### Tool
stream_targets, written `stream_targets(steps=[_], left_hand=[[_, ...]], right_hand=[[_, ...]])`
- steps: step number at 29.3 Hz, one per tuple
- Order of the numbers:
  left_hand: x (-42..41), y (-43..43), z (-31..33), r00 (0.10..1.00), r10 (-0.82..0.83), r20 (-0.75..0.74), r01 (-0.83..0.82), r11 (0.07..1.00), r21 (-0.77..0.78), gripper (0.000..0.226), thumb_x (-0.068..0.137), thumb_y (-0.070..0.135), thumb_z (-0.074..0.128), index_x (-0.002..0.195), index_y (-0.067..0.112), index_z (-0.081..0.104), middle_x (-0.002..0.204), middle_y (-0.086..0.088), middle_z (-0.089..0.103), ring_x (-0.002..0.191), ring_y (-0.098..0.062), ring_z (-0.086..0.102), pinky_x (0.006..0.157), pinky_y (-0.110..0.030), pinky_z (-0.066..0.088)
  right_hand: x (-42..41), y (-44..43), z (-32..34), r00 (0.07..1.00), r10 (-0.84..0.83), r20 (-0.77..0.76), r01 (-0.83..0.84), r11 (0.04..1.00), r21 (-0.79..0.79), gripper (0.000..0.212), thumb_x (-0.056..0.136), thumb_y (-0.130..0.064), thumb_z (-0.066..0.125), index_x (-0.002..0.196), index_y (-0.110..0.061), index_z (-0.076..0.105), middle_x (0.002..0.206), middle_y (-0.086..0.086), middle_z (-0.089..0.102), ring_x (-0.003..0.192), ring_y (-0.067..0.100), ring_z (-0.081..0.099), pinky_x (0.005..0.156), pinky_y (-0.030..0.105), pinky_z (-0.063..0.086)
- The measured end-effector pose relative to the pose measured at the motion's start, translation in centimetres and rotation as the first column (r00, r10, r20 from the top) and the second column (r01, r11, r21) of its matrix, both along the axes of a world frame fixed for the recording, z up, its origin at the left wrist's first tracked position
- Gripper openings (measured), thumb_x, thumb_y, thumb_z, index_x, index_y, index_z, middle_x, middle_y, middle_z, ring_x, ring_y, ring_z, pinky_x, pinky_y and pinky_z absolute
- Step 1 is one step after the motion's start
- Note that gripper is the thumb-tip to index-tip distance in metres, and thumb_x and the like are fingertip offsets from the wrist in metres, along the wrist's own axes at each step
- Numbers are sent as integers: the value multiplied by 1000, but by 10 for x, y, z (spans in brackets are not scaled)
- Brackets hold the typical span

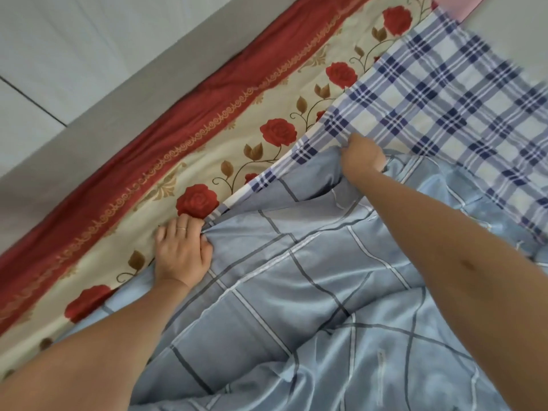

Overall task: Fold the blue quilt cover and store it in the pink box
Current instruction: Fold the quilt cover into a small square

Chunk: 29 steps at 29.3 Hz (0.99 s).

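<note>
Bed surface: cream sheet printed with red roses, red border along its far side. Pale grey tiles beyond. Cover lay rumpled on the sheet: light blue with a grey and white grid, its upper part showing a navy-and-white plaid side. Left hand gripped the cover's edge, fingers curled. Right hand pinched a fold where blue met plaid.
</note>
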State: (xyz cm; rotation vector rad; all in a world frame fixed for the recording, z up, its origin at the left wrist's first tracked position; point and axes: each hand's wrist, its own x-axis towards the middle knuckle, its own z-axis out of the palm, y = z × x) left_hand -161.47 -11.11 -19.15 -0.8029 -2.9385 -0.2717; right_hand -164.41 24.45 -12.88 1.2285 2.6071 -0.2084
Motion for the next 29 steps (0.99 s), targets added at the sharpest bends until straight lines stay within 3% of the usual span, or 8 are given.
stream_targets(steps=[4, 6, 9, 15, 19, 24, 27, 29], left_hand=[[-8, 1, 2, 1000, 0, 8, 0, 1000, -2, 28, 77, 25, 36, 91, 7, 50, 85, -16, 55, 76, -31, 49, 72, -41, 31], [-7, 4, 2, 1000, -12, -2, 12, 1000, 2, 27, 76, 25, 37, 90, 7, 51, 84, -15, 55, 76, -30, 48, 72, -41, 31], [-10, 2, 3, 1000, -11, -26, 11, 1000, 1, 26, 76, 24, 38, 89, 7, 51, 83, -14, 55, 75, -29, 46, 72, -40, 30], [-9, -3, 4, 999, -15, -39, 14, 1000, -13, 22, 77, 24, 38, 87, 8, 48, 81, -14, 53, 72, -30, 47, 69, -40, 28], [-9, -3, 3, 999, -12, -37, 12, 1000, -13, 22, 76, 24, 38, 87, 8, 48, 81, -15, 52, 72, -30, 46, 69, -40, 28], [-8, -3, 3, 999, -15, -41, 15, 1000, -5, 22, 77, 23, 36, 88, 8, 46, 81, -15, 52, 72, -31, 47, 69, -41, 28], [-7, -1, 3, 1000, 2, -28, -2, 1000, 0, 23, 77, 24, 36, 87, 7, 48, 81, -16, 52, 72, -31, 47, 70, -41, 28], [-7, 0, 2, 1000, -5, -26, 5, 1000, -5, 24, 77, 24, 36, 87, 7, 48, 81, -16, 52, 72, -31, 48, 70, -41, 28]], right_hand=[[14, 10, -5, 957, -146, -252, 52, 937, -346, 31, 97, -12, 45, 127, -8, 40, 115, 14, 55, 107, 32, 54, 79, 36, 41], [30, 18, -4, 964, 83, -251, -165, 930, -328, 45, 91, -1, 45, 133, -12, 36, 127, 15, 49, 114, 35, 51, 93, 41, 41], [43, 24, 10, 787, 616, 13, -616, 787, -23, 53, 83, 2, 47, 130, -23, 43, 132, 6, 52, 122, 29, 46, 104, 43, 29], [51, 32, 32, 499, 640, 584, -756, 652, -67, 37, 87, -22, 54, 123, -29, 53, 106, -1, 58, 117, 21, 44, 102, 37, 24], [33, 32, 56, 686, 397, 609, -631, 742, 226, 19, 90, -9, 44, 96, -16, 61, 68, -1, 42, 91, 25, 51, 96, 37, 29], [-7, 40, 72, 793, 281, 540, -518, 778, 356, 18, 91, -9, 51, 106, -3, 58, 104, 14, 52, 95, 32, 50, 88, 40, 36], [-15, 37, 68, 568, 365, 738, -712, 667, 219, 39, 93, -36, 51, 123, -13, 56, 133, 9, 47, 132, 31, 33, 113, 48, 18], [-7, 34, 56, 339, 418, 843, -769, 639, -7, 22, 86, -34, 57, 103, -20, 60, 115, 2, 57, 125, 26, 44, 112, 47, 22]])
